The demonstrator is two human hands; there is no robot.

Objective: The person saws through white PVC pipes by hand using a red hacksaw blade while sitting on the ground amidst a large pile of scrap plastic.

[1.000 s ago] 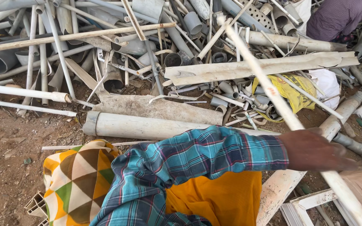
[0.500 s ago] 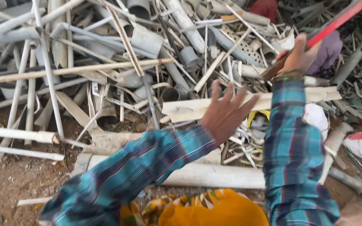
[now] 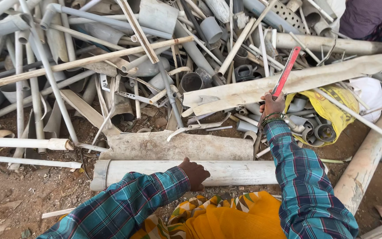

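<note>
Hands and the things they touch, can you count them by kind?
Hands: 2, the left hand and the right hand
White pipes under a hand: 1, the white pipe
Red strips held up: 1, the red strip
Total: 4

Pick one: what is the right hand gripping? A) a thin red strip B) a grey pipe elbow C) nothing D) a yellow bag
A: the right hand is closed round the lower end of a thin red strip that slants up over the scrap pile, while the left hand rests on the wide white pipe lying on the ground.
</note>
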